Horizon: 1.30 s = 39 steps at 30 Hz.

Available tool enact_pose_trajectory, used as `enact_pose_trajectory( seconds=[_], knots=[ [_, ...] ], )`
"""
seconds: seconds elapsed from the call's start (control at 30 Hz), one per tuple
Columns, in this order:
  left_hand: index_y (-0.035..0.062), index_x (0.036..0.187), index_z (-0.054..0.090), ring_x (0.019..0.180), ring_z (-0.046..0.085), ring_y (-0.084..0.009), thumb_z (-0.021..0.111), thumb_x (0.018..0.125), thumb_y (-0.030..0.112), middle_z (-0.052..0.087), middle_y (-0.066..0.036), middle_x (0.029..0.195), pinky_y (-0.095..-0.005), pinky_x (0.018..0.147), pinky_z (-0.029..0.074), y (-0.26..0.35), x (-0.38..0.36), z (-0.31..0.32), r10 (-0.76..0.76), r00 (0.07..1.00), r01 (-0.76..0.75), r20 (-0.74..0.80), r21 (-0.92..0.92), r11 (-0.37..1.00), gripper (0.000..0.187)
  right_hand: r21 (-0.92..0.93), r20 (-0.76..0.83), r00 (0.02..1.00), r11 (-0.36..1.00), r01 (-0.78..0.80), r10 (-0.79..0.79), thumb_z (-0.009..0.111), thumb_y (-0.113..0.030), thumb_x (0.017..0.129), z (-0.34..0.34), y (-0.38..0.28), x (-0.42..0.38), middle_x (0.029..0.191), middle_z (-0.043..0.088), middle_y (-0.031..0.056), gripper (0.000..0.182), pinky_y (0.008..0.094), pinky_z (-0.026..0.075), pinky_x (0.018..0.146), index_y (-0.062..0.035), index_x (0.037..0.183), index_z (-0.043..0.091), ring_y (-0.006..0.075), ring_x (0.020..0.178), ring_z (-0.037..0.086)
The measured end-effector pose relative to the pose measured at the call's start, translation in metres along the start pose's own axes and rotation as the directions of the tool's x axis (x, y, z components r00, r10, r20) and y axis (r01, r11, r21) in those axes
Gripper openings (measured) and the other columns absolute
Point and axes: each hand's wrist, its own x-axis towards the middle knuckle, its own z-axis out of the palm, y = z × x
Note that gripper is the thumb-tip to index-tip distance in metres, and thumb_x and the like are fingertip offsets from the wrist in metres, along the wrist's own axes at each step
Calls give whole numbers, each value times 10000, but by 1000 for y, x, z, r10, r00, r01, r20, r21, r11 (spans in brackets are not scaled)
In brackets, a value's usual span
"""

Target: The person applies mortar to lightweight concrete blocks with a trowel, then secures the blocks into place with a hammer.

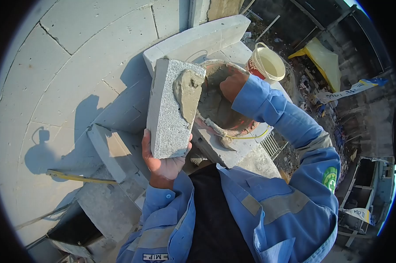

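Note:
A pale grey block [169, 118] stands tilted in my left hand [165, 164], whose fingers and thumb hold its lower end. Wet mortar [189, 94] is spread over the upper right part of the block's rough face. Just right of the block, a round bucket [250, 127] holds grey mortar. My right hand [234, 85] is inside the bucket's upper part, its fingers curled; what they grip is hidden.
A white bucket [268, 63] with a handle stands beyond the mortar bucket. A curved block wall [75, 65] fills the left. A yellow level-like bar [79, 177] lies lower left, near a loose block [108, 151]. Rubble and a yellow sheet [320, 61] lie at right.

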Motion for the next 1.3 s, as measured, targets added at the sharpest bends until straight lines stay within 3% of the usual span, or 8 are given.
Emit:
enact_pose_trajectory(
  seconds=[0.2, 0.3, 0.5, 0.57, 0.83, 0.9, 1.0, 1.3],
  knots=[
    [75, 1468, 475, 1180, 595, -492, 497, 976, 572, 571, -236, 1372, -569, 939, 563, 0, -1, -13, 48, 999, -48, -15, -42, 998, 699, 92, 85, 993, 993, 72, -80, 684, -121, 759, -13, -16, 8, 844, 713, 194, 143, 417, 564, 806, -8, 843, 711, 357, 883, 706],
    [68, 1473, 464, 1177, 598, -490, 495, 979, 564, 568, -242, 1373, -567, 935, 565, 2, -1, -18, 70, 997, -73, -38, -78, 994, 701, 170, -53, 990, 976, 135, -128, 711, -162, 748, -6, -7, 4, 780, 700, 187, 161, 440, 555, 782, -11, 801, 720, 367, 827, 697],
    [65, 1457, 488, 1180, 600, -489, 502, 974, 575, 568, -243, 1375, -574, 940, 560, 9, -2, -25, 60, 998, -63, -32, -94, 994, 702, 340, 347, 937, 936, -92, -33, 767, -292, 771, 0, 10, 15, 790, 701, 174, 324, 411, 524, 718, 21, 850, 736, 325, 772, 686],
    [68, 1449, 499, 1186, 600, -487, 500, 975, 579, 562, -245, 1385, -575, 945, 557, 9, -2, -24, 50, 999, -49, 6, -81, 995, 697, 600, 257, 966, 787, -140, -24, 773, -310, 769, 14, 31, 1, 795, 722, 158, 347, 415, 526, 681, 1, 920, 761, 291, 720, 695],
    [76, 1455, 490, 1198, 607, -450, 479, 991, 569, 575, -221, 1383, -549, 939, 567, 1, 5, -11, 48, 999, -48, 10, -21, 999, 677, 863, 235, 967, 436, -256, 103, 757, -238, 836, 19, 62, -86, 853, 727, 64, 350, 284, 500, 609, 13, 1080, 747, 122, 678, 633],
    [79, 1454, 492, 1202, 607, -444, 477, 993, 569, 578, -216, 1382, -544, 936, 569, -4, 9, -7, 22, 1000, -22, 17, -28, 999, 673, 948, 304, 931, 37, -317, 202, 755, -267, 860, 22, 55, -116, 858, 709, 44, 432, 249, 469, 578, 30, 1170, 706, 89, 651, 590],
    [97, 1448, 502, 1182, 621, -425, 480, 990, 576, 583, -197, 1384, -530, 935, 570, -10, 16, -4, -40, 999, 40, 16, -25, 999, 663, 980, 195, 916, -112, -166, 351, 785, -280, 860, 22, 27, -158, 852, 694, 39, 500, 226, 444, 554, 42, 1225, 670, 75, 631, 560],
    [122, 1404, 540, 1172, 622, -356, 499, 996, 555, 606, -139, 1344, -489, 986, 544, -48, 41, 32, -191, 979, 191, -67, -14, 982, 597, 984, -99, 687, -31, 174, 720, 808, -182, 868, 8, -31, -202, 949, 684, 46, 477, 218, 461, 591, 53, 1251, 645, 63, 695, 560]
  ],
)
